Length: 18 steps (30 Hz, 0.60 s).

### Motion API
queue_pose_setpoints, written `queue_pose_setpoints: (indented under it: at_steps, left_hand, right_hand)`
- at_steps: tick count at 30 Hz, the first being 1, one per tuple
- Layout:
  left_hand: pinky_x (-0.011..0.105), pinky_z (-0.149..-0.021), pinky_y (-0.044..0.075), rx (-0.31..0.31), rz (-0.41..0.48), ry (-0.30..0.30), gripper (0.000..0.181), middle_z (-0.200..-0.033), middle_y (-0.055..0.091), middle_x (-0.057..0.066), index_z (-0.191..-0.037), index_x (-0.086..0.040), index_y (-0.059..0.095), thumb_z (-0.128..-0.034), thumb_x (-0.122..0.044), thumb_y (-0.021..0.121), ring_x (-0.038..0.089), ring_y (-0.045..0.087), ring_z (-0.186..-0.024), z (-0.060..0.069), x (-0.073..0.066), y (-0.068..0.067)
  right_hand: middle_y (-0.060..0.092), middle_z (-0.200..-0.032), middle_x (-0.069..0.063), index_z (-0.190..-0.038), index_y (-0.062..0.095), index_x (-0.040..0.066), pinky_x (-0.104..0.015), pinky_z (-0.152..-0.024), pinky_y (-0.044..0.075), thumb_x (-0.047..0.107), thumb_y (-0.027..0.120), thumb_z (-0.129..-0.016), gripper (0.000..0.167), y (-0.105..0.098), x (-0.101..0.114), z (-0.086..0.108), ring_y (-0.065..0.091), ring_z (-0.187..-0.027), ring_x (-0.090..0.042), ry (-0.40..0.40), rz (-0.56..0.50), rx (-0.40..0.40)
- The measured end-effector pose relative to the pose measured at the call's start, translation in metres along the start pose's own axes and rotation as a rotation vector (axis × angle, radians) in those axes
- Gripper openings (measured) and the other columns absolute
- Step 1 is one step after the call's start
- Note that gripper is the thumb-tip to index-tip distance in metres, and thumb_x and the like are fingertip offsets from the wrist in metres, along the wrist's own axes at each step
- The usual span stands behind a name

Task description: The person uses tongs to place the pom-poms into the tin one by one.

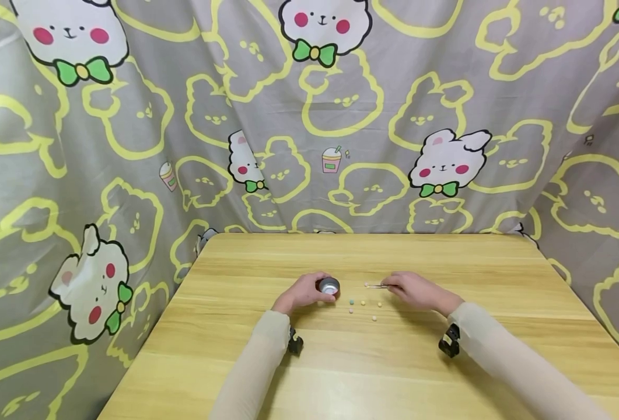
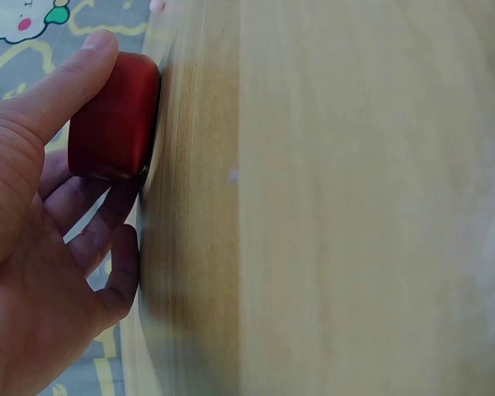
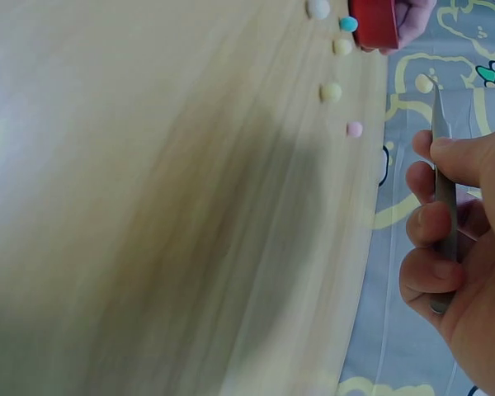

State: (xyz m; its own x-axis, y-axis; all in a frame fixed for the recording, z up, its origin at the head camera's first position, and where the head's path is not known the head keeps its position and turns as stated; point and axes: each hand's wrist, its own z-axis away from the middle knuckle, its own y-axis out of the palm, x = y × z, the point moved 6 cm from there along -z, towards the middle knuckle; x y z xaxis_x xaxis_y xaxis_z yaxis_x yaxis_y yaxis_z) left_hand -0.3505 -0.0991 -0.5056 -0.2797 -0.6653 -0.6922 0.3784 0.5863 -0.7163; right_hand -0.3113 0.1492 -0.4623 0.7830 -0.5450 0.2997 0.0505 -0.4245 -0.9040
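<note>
Thumb and fingers of my left hand [image 1: 306, 290] grip a small red metal cup [image 2: 115, 115] by its side, and its silvery inside [image 1: 329, 286] shows in the head view. The cup stands on the table. To its right, my right hand [image 1: 414, 290] holds slim metal tweezers [image 3: 444, 190] between thumb and fingers. At the tweezers' tip is a small pale ball [image 3: 425, 83], raised above the tabletop in the right wrist view. Between the hands lie several small balls, among them a blue-green one [image 1: 352, 301], a yellow one [image 1: 363, 303] and a pinkish one [image 1: 350, 311].
The wooden table [image 1: 372, 373] reaches back to a grey curtain [image 1: 298, 116] with yellow outlines and cartoon animals, which also hangs at both sides. Dark cameras sit at the left wrist [image 1: 295, 342] and the right wrist [image 1: 449, 341].
</note>
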Motion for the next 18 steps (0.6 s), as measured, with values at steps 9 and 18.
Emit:
queue_pose_setpoints:
  at_steps: [9, 18]
  left_hand:
    - [0.033, -0.092, 0.042, 0.001, 0.000, 0.005, 0.055, -0.116, 0.060, -0.002, -0.127, -0.016, 0.057, -0.0787, -0.035, 0.077, 0.014, 0.054, -0.106, 0.000, 0.000, 0.001]
    - [0.034, -0.092, 0.042, -0.003, 0.011, 0.001, 0.055, -0.114, 0.061, -0.001, -0.126, -0.015, 0.058, -0.0783, -0.034, 0.078, 0.015, 0.055, -0.105, 0.003, -0.001, 0.001]
  right_hand:
    - [0.060, -0.089, 0.001, -0.107, 0.067, 0.003, -0.033, -0.067, 0.047, 0.004, 0.056, -0.093, 0.018, 0.004, 0.004, -0.021, 0.054, -0.075, -0.010, 0.022, -0.026, 0.036]
    - [0.061, -0.089, -0.002, -0.106, 0.067, 0.002, -0.037, -0.071, 0.049, 0.003, 0.055, -0.093, 0.018, 0.007, 0.013, -0.036, 0.058, -0.079, -0.015, 0.009, -0.029, 0.040]
